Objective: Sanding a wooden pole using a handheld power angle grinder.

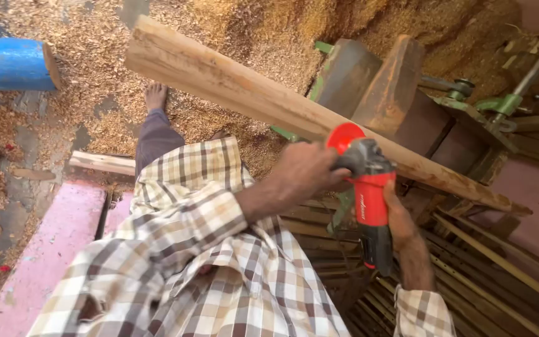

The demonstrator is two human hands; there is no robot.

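A long rough wooden plank [232, 87] runs diagonally from upper left to lower right, resting on a rusty machine [375, 87]. A red and grey angle grinder [369, 193] sits against the plank's near edge, its red guard [344, 134] touching the wood. My left hand [304, 171] grips the grinder's grey head. My right hand [400, 218] wraps the red body from below. My checked shirt sleeve [182, 231] fills the lower left; my bare foot [155, 97] stands on sawdust.
Sawdust and shavings [95, 75] cover the floor. A blue cylinder [7, 62] lies at upper left. A pink bench surface [51, 249] is at lower left, with a short wood piece [101, 162] beside it. Thin wooden strips [494, 274] are stacked at lower right.
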